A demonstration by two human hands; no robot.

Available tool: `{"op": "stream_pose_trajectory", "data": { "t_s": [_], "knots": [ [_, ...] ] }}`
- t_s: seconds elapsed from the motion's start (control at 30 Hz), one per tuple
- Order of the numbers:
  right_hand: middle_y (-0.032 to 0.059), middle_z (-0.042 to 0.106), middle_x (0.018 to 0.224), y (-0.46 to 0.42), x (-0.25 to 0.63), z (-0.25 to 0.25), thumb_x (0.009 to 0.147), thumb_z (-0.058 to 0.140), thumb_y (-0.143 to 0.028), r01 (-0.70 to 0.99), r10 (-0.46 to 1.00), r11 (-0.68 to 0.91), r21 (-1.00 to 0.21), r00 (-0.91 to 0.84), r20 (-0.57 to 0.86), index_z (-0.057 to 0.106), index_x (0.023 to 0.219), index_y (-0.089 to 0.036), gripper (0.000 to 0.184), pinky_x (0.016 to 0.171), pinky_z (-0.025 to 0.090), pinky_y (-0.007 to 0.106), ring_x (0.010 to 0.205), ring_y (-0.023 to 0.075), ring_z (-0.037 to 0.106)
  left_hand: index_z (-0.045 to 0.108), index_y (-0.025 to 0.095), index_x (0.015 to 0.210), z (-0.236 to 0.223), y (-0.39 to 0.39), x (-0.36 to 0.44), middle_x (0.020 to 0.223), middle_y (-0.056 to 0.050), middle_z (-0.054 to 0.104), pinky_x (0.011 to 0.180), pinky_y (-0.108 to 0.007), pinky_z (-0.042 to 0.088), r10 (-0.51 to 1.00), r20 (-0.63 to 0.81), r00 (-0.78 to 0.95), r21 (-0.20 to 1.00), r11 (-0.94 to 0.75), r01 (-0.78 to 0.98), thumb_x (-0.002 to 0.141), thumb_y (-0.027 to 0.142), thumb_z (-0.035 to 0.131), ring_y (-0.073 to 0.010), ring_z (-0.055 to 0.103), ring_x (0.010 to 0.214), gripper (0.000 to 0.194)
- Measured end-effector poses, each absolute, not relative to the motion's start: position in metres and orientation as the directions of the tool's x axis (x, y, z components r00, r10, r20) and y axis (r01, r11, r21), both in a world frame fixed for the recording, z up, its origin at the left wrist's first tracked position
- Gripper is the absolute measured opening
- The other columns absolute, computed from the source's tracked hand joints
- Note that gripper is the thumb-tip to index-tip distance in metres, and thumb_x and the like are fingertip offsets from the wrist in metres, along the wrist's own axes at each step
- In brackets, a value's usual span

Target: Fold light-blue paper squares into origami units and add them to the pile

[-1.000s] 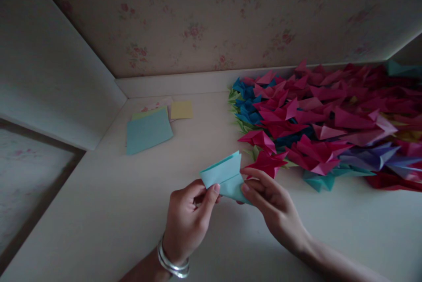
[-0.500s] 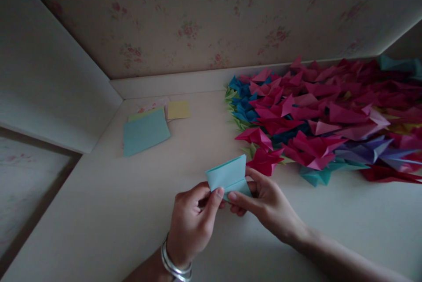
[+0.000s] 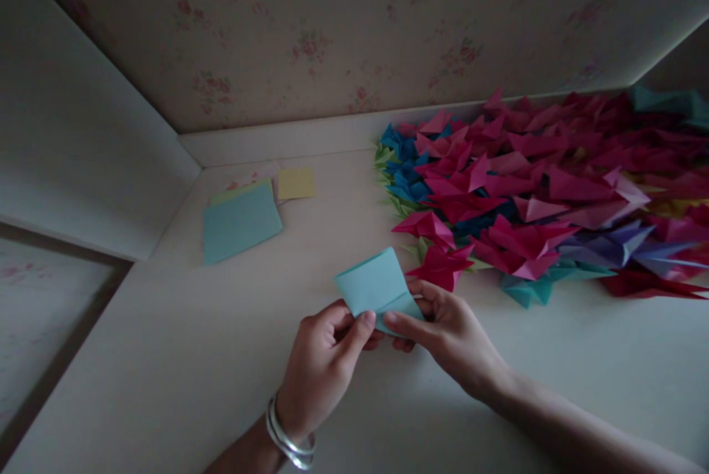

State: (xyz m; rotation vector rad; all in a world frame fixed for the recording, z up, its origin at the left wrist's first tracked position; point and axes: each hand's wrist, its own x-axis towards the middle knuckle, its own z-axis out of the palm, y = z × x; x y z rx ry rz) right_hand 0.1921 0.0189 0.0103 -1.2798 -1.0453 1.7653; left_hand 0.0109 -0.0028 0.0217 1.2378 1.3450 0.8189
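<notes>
A folded light-blue sheet of paper [image 3: 375, 280] is held between both hands above the white table, with a crease running across its lower part. My left hand [image 3: 326, 363], silver bangles at its wrist, pinches the lower left edge with the thumb on top. On the lower right, my right hand [image 3: 448, 334] grips the same paper, its thumb lying on the front near the crease. The other fingers of both hands are partly hidden behind the paper.
A large pile of folded paper cranes [image 3: 521, 186], mostly pink with some blue, green and purple, covers the table's right side. Blue paper sheets [image 3: 241, 224] and a small yellow square [image 3: 296, 184] lie at the back left. A floral-papered wall [image 3: 332, 38] closes the back.
The paper has tipped flatter and its upper edge has shifted left, showing more of its face. Both hands keep their pinch, with little shift in place.
</notes>
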Motion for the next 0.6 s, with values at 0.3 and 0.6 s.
{"op": "stream_pose_trajectory", "data": {
  "t_s": [0.3,0.6],
  "knots": [
    [-0.0013,0.072,0.069,0.02,0.191,0.013,0.078,0.079,-0.024,-0.052,0.867,-0.387,-0.921,-0.36,-0.344,0.06,0.099,-0.015,0.03,0.055,0.053,0.021,0.059,0.0119,0.066,0.076,0.018,0.079,0.023,-0.004,0.013,0.074,-0.007,0.08,0.063,-0.026,0.057,0.953,-0.274,0.127,0.944,0.242,0.225,0.092,0.037,0.062,-0.0212,0.075,0.067,0.026],
    [0.0007,0.074,0.066,0.025,0.205,0.015,0.077,0.08,-0.043,-0.061,0.856,-0.466,-0.883,-0.283,-0.432,0.056,0.1,-0.016,0.043,0.056,0.058,0.024,0.06,0.0155,0.073,0.073,0.015,0.072,0.021,0.005,0.002,0.068,-0.005,0.078,0.061,-0.023,0.058,0.952,-0.276,-0.131,0.955,0.287,0.075,0.087,0.038,0.07,-0.0173,0.073,0.063,0.028]
  ]
}}
